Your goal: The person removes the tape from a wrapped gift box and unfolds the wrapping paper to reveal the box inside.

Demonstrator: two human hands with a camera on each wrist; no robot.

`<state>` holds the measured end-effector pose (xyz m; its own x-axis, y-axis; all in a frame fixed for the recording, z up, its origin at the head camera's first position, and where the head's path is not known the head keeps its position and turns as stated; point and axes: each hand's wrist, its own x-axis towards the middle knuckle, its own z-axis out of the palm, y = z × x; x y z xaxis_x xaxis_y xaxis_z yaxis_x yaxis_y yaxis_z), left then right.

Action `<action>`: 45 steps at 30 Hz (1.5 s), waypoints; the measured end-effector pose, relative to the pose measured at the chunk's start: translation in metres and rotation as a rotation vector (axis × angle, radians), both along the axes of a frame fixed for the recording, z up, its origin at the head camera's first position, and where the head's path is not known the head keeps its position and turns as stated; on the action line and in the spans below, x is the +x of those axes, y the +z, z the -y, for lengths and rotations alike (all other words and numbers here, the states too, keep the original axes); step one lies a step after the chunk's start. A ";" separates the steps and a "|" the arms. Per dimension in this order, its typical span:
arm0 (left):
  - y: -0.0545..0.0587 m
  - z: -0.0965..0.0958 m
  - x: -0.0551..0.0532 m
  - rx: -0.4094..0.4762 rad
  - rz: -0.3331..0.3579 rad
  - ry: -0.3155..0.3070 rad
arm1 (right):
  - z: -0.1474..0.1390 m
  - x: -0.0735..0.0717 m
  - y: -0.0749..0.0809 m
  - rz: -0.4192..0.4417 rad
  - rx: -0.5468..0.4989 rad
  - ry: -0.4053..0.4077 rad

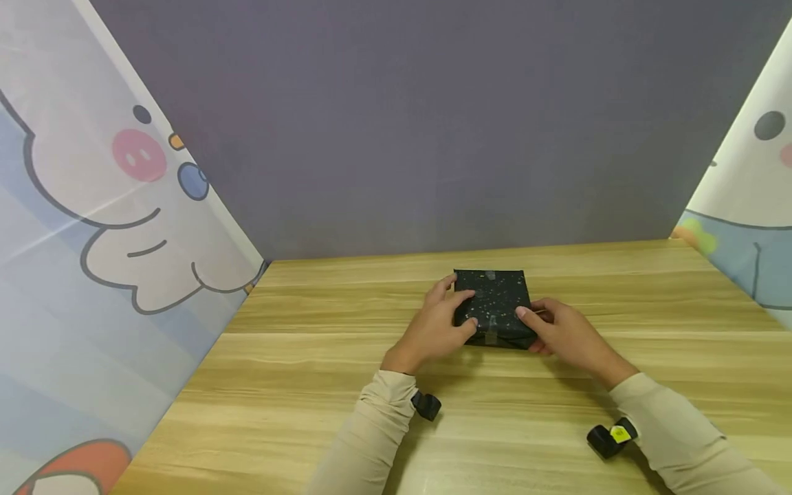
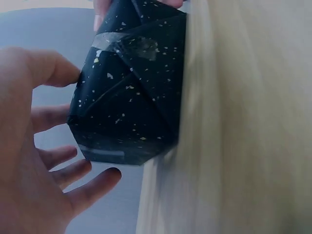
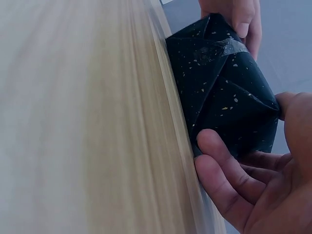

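Observation:
A flat box wrapped in black paper with light specks (image 1: pixel 495 299) sits on the table. Clear tape holds its paper folds, plain on the side in the left wrist view (image 2: pixel 126 92). My left hand (image 1: pixel 436 326) is at the box's left, thumb and a finger resting on the top and the fingers spread fairly straight. At the near right corner, my right hand (image 1: pixel 566 337) grips the box, thumb on top and fingers curled against its side and lower edge. In the right wrist view two fingertips (image 3: pixel 212 141) press near the bottom edge.
The light wood-grain table (image 1: pixel 309 385) surrounds the box. A plain grey panel (image 1: pixel 433 124) stands along its back edge. Cloths with cartoon animals hang at the left (image 1: pixel 74 227) and right (image 1: pixel 749 192). A black wrist camera (image 1: pixel 427 405) is on the left sleeve, another (image 1: pixel 609 440) on the right.

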<state>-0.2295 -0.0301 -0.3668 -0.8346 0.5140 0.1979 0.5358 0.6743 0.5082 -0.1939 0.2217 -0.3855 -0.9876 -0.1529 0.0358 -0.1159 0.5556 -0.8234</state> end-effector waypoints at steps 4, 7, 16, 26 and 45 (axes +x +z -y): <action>0.002 -0.003 -0.001 -0.014 0.013 -0.011 | 0.001 -0.001 0.000 -0.005 0.010 0.001; 0.004 -0.006 -0.002 -0.047 0.012 -0.006 | 0.002 -0.002 -0.001 -0.007 0.016 0.006; 0.006 -0.013 -0.008 -0.132 -0.020 -0.003 | 0.000 0.000 -0.005 -0.017 0.053 0.001; 0.004 -0.010 -0.010 -0.129 -0.063 -0.011 | -0.002 0.002 -0.002 -0.022 0.060 0.032; 0.004 -0.009 -0.013 -0.251 -0.192 -0.009 | -0.004 0.000 -0.002 -0.036 0.061 0.026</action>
<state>-0.2421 -0.0216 -0.3624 -0.7897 0.5738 0.2170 0.6120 0.7610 0.2153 -0.1939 0.2261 -0.3878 -0.9815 -0.1814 0.0613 -0.1600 0.6014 -0.7828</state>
